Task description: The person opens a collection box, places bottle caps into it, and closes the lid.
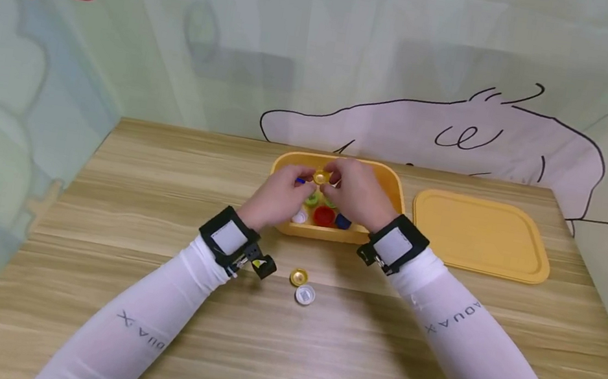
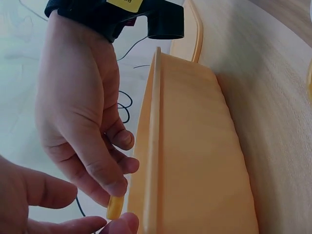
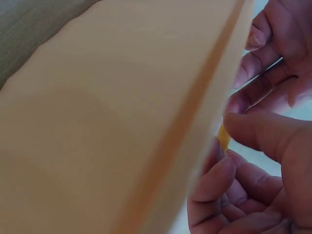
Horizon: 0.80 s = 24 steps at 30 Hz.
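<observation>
Above the yellow box (image 1: 332, 235) both hands come together around a gold bottle cap (image 1: 321, 177). The right hand (image 1: 359, 191) pinches this cap between thumb and fingertips; its edge shows in the left wrist view as a yellow piece (image 2: 114, 207). Close by, the left hand (image 1: 280, 194) has its fingers loosely bent, the tips beside the cap; whether they touch it is hard to tell. Something blue (image 1: 301, 180) shows between the left fingers. Inside the box lie a red cap (image 1: 324, 216), a white cap (image 1: 300, 216), a blue cap (image 1: 343, 221) and green caps (image 1: 312, 199).
On the wooden table (image 1: 161, 194), in front of the box, lie another gold cap (image 1: 299, 277) and a silver-white cap (image 1: 305, 294). A yellow lid (image 1: 480, 234) lies flat to the box's right. A printed cloth backdrop (image 1: 330, 56) rises behind the table.
</observation>
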Each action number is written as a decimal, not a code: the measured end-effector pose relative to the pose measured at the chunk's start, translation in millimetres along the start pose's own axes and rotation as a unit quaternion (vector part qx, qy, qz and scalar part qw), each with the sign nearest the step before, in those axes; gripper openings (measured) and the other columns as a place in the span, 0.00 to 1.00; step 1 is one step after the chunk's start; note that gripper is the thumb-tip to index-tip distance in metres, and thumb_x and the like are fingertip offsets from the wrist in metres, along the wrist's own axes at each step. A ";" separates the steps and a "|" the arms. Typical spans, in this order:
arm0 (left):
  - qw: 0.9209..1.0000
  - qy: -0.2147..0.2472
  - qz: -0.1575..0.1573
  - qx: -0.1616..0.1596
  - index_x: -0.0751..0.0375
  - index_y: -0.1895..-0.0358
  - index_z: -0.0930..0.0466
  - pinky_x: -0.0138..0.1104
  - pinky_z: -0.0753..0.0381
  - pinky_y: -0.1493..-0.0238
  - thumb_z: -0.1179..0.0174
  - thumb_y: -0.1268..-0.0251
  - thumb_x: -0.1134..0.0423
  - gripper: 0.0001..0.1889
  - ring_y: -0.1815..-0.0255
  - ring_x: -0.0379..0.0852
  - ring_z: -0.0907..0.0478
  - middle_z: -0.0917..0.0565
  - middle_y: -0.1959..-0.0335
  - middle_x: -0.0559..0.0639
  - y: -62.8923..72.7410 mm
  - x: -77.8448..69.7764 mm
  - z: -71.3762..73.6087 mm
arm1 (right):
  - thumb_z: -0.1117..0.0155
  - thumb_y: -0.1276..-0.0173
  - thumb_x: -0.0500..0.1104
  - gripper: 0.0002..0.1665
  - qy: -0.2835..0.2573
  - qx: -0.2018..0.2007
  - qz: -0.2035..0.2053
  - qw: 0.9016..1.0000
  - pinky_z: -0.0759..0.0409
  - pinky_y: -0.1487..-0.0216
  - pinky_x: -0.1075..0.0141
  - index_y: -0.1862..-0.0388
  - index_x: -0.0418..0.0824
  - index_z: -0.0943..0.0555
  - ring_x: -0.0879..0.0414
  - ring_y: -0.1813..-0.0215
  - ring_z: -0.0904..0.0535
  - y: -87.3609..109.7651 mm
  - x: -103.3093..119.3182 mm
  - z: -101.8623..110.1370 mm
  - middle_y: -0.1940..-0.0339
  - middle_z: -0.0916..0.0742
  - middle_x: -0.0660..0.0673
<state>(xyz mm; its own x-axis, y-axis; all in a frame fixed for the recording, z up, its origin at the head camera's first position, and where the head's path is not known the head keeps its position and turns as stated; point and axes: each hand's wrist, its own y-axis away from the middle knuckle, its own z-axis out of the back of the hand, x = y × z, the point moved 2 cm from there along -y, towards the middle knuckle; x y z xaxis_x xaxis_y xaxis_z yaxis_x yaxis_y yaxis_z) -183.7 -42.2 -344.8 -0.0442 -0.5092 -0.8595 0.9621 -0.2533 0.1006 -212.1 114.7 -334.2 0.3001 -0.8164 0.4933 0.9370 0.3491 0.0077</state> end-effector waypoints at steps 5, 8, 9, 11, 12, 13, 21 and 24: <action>1.000 0.026 0.012 0.000 0.66 0.24 0.34 0.45 0.25 0.29 0.50 0.18 0.59 0.26 0.35 0.52 0.24 0.26 0.27 0.60 -4.9 3.9 -2.0 | 0.35 0.25 0.39 0.23 -0.016 0.018 -0.020 1.000 0.13 0.47 0.56 0.34 0.35 0.21 0.47 0.50 0.15 -5.6 -6.5 -4.3 0.48 0.12 0.38; 0.998 0.052 0.026 0.005 0.64 0.22 0.36 0.45 0.25 0.28 0.50 0.18 0.59 0.27 0.33 0.52 0.24 0.29 0.24 0.59 -6.5 4.9 -3.4 | 0.37 0.25 0.37 0.25 -0.022 0.030 -0.024 0.999 0.13 0.45 0.55 0.31 0.35 0.23 0.46 0.47 0.15 -7.2 -8.0 -5.7 0.45 0.13 0.38; 0.998 0.058 0.030 0.006 0.64 0.22 0.37 0.45 0.26 0.27 0.50 0.18 0.58 0.28 0.32 0.52 0.25 0.31 0.23 0.59 -7.0 5.2 -3.7 | 0.37 0.25 0.37 0.26 -0.022 0.034 -0.023 0.999 0.14 0.44 0.54 0.30 0.34 0.24 0.45 0.46 0.15 -7.5 -8.5 -6.1 0.44 0.13 0.37; 0.997 0.068 0.037 0.006 0.63 0.21 0.38 0.46 0.28 0.25 0.50 0.18 0.58 0.28 0.28 0.53 0.27 0.32 0.22 0.59 -7.4 5.4 -3.8 | 0.38 0.25 0.36 0.26 -0.024 0.042 -0.021 0.999 0.14 0.41 0.53 0.29 0.34 0.25 0.45 0.43 0.15 -7.8 -9.4 -7.2 0.42 0.14 0.37; 0.997 0.072 0.039 0.006 0.62 0.21 0.38 0.46 0.29 0.24 0.50 0.18 0.58 0.28 0.27 0.54 0.28 0.33 0.21 0.60 -7.5 5.7 -3.9 | 0.39 0.25 0.36 0.27 -0.025 0.045 -0.020 0.998 0.15 0.41 0.53 0.29 0.34 0.26 0.44 0.42 0.15 -7.9 -9.9 -7.6 0.41 0.14 0.36; 0.996 0.074 0.041 0.005 0.62 0.21 0.38 0.46 0.29 0.24 0.49 0.18 0.58 0.28 0.26 0.54 0.29 0.33 0.21 0.60 -7.5 6.2 -4.0 | 0.39 0.25 0.36 0.27 -0.026 0.048 -0.019 0.998 0.15 0.40 0.52 0.28 0.33 0.26 0.44 0.42 0.15 -8.2 -10.7 -8.6 0.41 0.14 0.36; 0.997 0.070 0.030 -0.007 0.59 0.22 0.38 0.46 0.28 0.25 0.48 0.19 0.57 0.28 0.25 0.54 0.29 0.33 0.22 0.60 0.9 6.3 -0.7 | 0.40 0.26 0.35 0.27 -0.046 0.045 -0.010 0.998 0.15 0.41 0.52 0.29 0.34 0.25 0.43 0.42 0.15 2.4 -12.6 -6.0 0.41 0.14 0.35; 0.998 0.054 0.006 -0.010 0.59 0.24 0.35 0.46 0.23 0.30 0.48 0.19 0.56 0.26 0.29 0.53 0.26 0.29 0.25 0.58 10.4 4.2 3.0 | 0.38 0.26 0.36 0.26 -0.047 0.034 0.005 0.998 0.14 0.43 0.53 0.31 0.35 0.24 0.45 0.45 0.15 12.1 -10.1 -1.8 0.43 0.14 0.36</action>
<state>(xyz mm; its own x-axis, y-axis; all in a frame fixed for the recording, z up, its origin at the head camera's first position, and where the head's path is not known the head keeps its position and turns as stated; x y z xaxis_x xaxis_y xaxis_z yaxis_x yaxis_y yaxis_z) -174.7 -49.4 -345.8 -0.0048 -0.4203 -0.9074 0.9678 -0.2302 0.1016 -203.5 126.3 -340.7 0.2888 -0.7664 0.5738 0.9184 0.3911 0.0602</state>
